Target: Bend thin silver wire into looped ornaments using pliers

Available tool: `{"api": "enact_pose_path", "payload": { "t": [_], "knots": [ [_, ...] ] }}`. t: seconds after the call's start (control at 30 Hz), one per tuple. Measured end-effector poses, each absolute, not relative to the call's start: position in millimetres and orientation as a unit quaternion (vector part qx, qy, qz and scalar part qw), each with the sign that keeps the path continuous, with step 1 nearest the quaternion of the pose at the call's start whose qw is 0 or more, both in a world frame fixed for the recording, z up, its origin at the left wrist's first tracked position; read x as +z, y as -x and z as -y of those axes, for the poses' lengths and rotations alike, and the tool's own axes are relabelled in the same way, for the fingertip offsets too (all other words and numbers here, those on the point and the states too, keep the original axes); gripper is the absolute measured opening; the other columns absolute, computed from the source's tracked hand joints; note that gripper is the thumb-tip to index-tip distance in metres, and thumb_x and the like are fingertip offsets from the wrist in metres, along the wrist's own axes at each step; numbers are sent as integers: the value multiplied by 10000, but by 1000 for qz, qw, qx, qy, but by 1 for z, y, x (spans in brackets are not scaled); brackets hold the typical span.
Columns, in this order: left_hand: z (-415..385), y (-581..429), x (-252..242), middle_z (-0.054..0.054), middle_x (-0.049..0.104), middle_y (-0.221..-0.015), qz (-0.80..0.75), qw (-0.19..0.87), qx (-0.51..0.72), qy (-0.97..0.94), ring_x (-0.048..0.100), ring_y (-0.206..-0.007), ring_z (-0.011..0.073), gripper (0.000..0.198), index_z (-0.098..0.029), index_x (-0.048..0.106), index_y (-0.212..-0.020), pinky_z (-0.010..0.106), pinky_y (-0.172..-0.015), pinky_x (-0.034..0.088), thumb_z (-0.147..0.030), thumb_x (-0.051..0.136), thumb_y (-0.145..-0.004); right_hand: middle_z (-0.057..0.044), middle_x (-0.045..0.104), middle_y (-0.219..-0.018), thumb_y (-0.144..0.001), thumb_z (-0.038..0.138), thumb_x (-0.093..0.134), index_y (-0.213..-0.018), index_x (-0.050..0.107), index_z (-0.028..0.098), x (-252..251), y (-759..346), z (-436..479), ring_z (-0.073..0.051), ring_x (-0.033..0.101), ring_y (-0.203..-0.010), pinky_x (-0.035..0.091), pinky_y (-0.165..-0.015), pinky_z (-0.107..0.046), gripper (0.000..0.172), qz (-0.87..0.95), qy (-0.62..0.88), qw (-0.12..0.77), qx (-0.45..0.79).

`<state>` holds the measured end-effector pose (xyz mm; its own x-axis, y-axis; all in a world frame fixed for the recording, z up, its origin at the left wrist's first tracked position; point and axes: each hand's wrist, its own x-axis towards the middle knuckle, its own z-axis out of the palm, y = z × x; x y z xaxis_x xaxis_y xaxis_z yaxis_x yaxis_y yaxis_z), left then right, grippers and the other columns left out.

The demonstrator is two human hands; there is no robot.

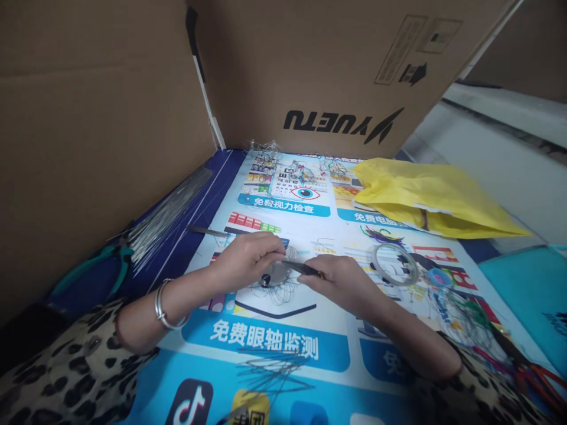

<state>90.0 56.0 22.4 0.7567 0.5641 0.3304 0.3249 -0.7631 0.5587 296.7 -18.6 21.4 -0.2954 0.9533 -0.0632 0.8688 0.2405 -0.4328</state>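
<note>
Near the middle of the table, my left hand (254, 257) is closed in a pinch, a silver bangle on its wrist. Its fingertips meet a tangle of thin wire (281, 293), bent in loops that hang below them. What exactly lies between the fingertips is too small to see. My right hand (339, 276) is wrapped round a slim dark pointed tool (301, 268), like tweezers or fine pliers. The tool's tip points left and reaches my left fingertips. A small black round thing (265, 280) shows beside the wire loops.
Straight wires (170, 206) and teal-handled pliers (110, 265) lie at left. More cut wires (277, 369) lie in front. A tape roll (395, 264), a yellow bag (425, 192) and red-handled tools (531, 378) are at right. Cardboard walls (310, 71) close off the back.
</note>
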Motion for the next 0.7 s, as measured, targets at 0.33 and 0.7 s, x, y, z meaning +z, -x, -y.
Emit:
{"api": "enact_pose_path", "payload": {
  "t": [0.33,0.7],
  "knots": [
    [-55,-90,22,-5,628,-706,-252,242,248,-903,560,-652,107,127,-164,626,-799,194,-586,385,-193,516,-854,-10,645,-761,-864,392,481,-811,629,205,20,-296,18,-136,561,-694,330,-599,-233,244,780,573,135,211],
    [-67,-65,27,12,599,-788,-273,236,129,-923,549,-759,128,129,-164,648,-824,229,-684,404,-153,522,-845,13,568,-659,-868,435,460,-679,533,195,2,-306,14,-111,487,-591,284,-542,-229,314,731,641,165,163]
  ]
}}
